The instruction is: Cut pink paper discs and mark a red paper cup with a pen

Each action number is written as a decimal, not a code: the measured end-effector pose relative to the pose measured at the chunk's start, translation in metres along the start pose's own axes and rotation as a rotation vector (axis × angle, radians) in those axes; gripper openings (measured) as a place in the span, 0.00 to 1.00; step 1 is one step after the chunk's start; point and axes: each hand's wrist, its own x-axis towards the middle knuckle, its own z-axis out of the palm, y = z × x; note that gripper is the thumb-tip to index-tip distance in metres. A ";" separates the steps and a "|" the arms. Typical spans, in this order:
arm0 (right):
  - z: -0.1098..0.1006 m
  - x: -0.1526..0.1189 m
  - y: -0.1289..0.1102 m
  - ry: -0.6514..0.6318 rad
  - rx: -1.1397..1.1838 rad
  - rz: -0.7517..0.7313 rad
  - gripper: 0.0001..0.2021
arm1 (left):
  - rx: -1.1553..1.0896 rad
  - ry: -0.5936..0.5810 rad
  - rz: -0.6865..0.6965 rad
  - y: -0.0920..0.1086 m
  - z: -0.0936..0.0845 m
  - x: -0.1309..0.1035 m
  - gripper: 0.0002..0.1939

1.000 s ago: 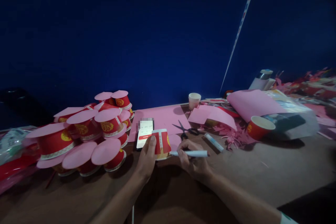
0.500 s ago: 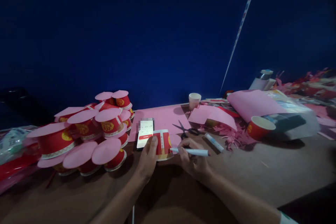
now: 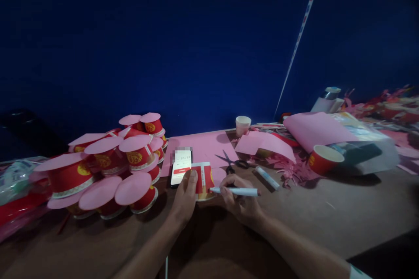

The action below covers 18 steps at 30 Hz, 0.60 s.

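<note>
A red paper cup (image 3: pixel 203 178) with a white band and gold marks lies on its side in my left hand (image 3: pixel 186 196), thumb across its near end. My right hand (image 3: pixel 240 198) grips a white marker pen (image 3: pixel 244 192), its tip at the cup's lower right side. Just behind the cup a pink paper disc (image 3: pixel 218 175) shows in part. A lit phone (image 3: pixel 181 172) stands behind my left hand. Black-handled scissors (image 3: pixel 231 165) lie beyond my right hand, with a clear-and-white tube (image 3: pixel 266 178) to their right.
Red cups with pink disc tops (image 3: pixel 134 150) are stacked at left. Pink paper sheets (image 3: pixel 203 144) lie behind the phone. A white cup (image 3: pixel 243 125), pink shreds (image 3: pixel 294 170), a red cup (image 3: pixel 325 159) and a plastic bag (image 3: pixel 379 152) sit at right. A blue partition (image 3: pixel 196 52) rises behind.
The pen tip has shifted slightly left and down along the cup, my right hand moving with it. My left hand keeps its hold on the cup almost unmoved.
</note>
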 end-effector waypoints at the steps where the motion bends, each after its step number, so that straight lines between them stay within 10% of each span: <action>1: 0.000 0.000 0.000 -0.004 -0.003 -0.003 0.05 | 0.009 0.001 0.008 0.000 0.000 0.000 0.24; 18: 0.000 0.002 -0.005 0.007 0.016 0.016 0.06 | -0.064 0.015 -0.033 0.003 0.000 -0.002 0.21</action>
